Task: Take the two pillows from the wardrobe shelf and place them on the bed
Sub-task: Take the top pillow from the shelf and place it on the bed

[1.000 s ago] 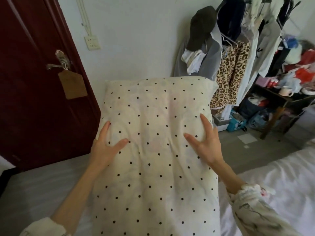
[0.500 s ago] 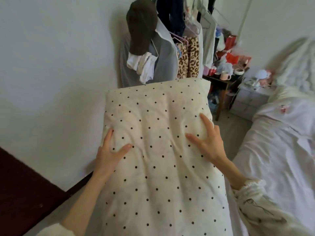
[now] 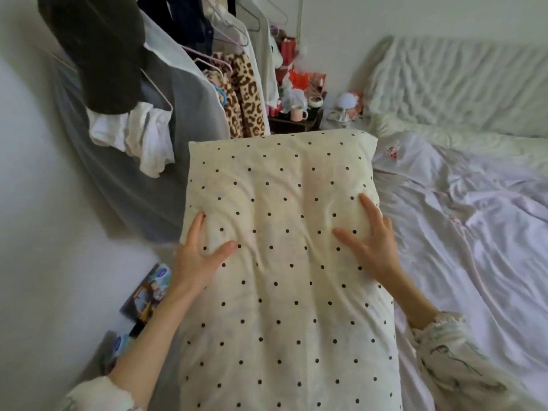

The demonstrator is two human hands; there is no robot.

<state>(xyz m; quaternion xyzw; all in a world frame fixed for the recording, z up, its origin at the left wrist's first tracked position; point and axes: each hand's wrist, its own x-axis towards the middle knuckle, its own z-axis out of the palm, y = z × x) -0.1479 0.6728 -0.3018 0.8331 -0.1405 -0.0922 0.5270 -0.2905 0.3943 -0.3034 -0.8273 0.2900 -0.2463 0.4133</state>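
Both hands are clasping the dotted pillow [image 3: 284,262] by its sides, left hand [image 3: 197,256] and right hand [image 3: 372,247] spreading their fingers over its top face, holding it up beside the bed [image 3: 474,232]. Its near end is running out of view, and it is hiding the floor below. Hanging clothes [image 3: 189,84] are crowding the left; a cluttered desk [image 3: 296,120] is standing behind.

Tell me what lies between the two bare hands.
Only the cream black-dotted fabric pillow spans between the left hand and right hand, seen in the head view.
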